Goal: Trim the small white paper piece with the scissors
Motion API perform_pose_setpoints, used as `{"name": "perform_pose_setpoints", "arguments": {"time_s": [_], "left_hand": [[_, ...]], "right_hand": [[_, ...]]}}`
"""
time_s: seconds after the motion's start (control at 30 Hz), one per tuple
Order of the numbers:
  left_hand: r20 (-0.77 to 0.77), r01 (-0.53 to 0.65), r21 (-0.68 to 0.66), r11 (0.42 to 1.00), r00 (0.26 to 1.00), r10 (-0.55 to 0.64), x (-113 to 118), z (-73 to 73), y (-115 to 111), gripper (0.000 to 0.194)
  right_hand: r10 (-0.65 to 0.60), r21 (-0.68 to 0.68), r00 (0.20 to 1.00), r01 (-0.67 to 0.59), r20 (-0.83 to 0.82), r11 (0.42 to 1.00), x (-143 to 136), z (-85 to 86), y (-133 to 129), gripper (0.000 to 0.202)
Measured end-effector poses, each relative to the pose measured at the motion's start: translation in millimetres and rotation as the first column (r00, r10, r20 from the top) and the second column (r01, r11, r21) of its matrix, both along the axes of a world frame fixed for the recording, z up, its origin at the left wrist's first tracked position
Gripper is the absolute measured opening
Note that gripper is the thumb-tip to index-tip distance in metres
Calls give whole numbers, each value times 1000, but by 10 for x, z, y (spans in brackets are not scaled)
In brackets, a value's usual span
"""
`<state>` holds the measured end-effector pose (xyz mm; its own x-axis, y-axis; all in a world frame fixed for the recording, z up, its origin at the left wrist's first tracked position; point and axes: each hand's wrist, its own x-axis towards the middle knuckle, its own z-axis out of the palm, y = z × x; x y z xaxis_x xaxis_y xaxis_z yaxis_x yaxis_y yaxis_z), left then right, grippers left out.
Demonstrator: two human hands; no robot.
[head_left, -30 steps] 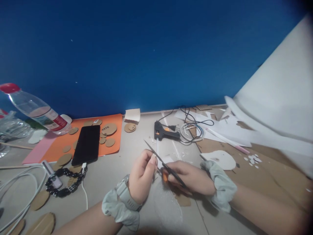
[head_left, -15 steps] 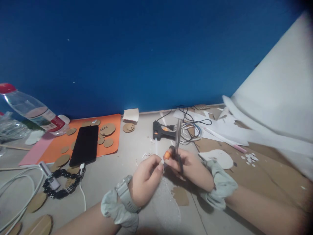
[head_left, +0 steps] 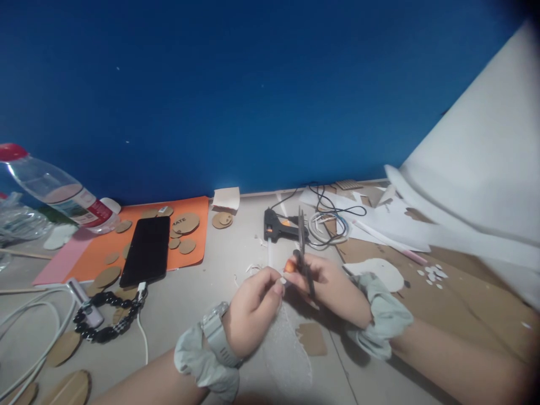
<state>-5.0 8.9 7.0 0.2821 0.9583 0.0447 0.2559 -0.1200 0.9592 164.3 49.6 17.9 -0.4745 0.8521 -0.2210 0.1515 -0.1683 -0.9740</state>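
Note:
My right hand [head_left: 333, 289] grips a pair of scissors [head_left: 302, 253] with orange and black handles, blades pointing up and away. My left hand [head_left: 253, 309], with a watch and a pale scrunchie on the wrist, pinches a tiny white piece [head_left: 282, 279] right beside the scissor handles. Both hands meet over the grey table [head_left: 236, 247], above a small brown cardboard scrap [head_left: 310, 337].
A black glue gun [head_left: 280, 228] with coiled cables lies behind the hands. A black phone [head_left: 145, 250] and cardboard discs rest on an orange sheet [head_left: 194, 247]; a plastic bottle [head_left: 59, 194] lies far left. White foam pieces [head_left: 377, 273] and sheets cover the right.
The scissors swung from lying across toward the left to pointing upright, and my hands drew closer together. In the last half second the blades tilted slightly left.

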Motion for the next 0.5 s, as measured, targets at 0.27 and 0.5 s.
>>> {"name": "perform_pose_setpoints", "arguments": {"time_s": [0.27, 0.5], "left_hand": [[-6, -7, 16, 1000, 1000, 7, 4, -1, 6, 20], [-8, -36, 1, 999, 999, 36, 6, -37, 1, 21]], "right_hand": [[11, 34, 1000, -12, 28, 999, 16, -5, 16, 25], [6, 0, 1000, -6, -8, 1000, -12, -9, -6, 26]]}}
